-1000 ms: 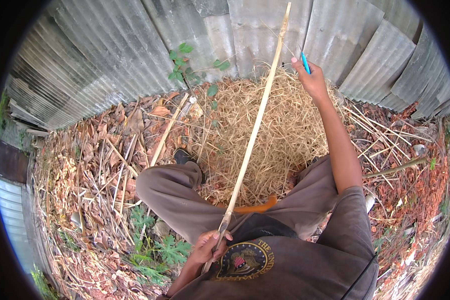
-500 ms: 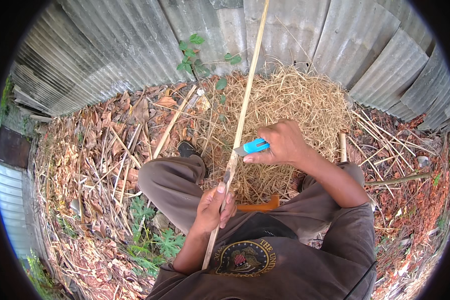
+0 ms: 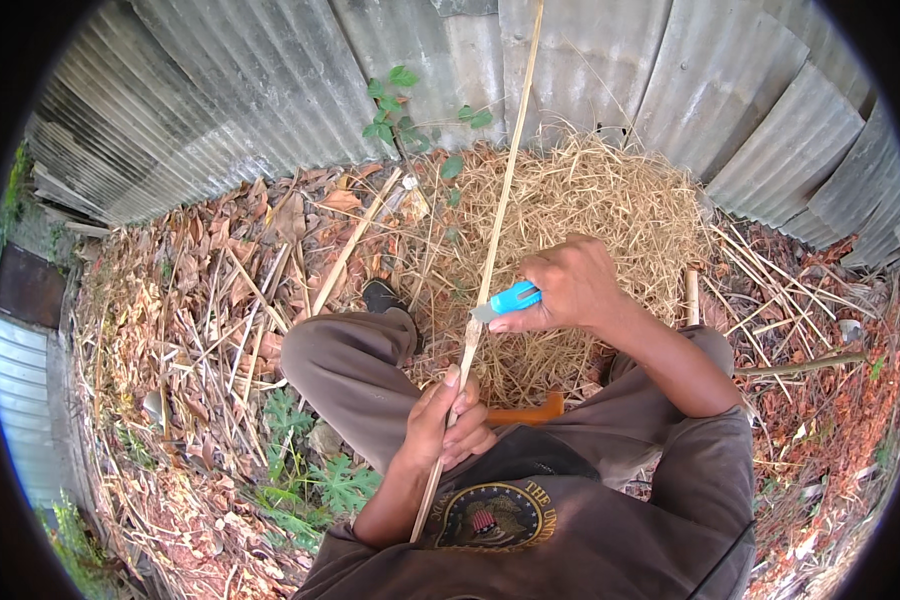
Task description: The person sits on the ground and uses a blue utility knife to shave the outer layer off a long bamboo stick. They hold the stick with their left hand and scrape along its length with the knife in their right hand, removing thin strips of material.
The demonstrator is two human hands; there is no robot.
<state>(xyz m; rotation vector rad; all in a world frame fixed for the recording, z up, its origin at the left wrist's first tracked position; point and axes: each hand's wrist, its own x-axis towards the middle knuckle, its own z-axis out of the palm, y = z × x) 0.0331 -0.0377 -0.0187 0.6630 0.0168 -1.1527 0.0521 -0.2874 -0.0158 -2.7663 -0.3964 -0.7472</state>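
A long pale strip, likely split bamboo [image 3: 507,190], slants from my chest up past the top of the view. My left hand [image 3: 446,422] is wrapped round its lower part, thumb lying along it. In my right hand [image 3: 574,285] is a blue utility knife [image 3: 516,299], pinched between thumb and fingers. The knife's blade [image 3: 484,313] touches the strip at a knobbly joint, a short way above my left hand. Below the joint the strip runs down beside my shirt.
A heap of dry straw [image 3: 610,200] lies ahead, against a corrugated metal fence [image 3: 590,70]. An orange handle-like piece [image 3: 525,411] rests between my legs. Dry leaves [image 3: 200,290] and loose sticks [image 3: 355,240] cover the left ground; more thin sticks [image 3: 770,280] lie at right.
The strip has turned, so the dark mark near the joint no longer shows. My left hand has shifted slightly right, its fingers now showing more. The blade stays at the joint.
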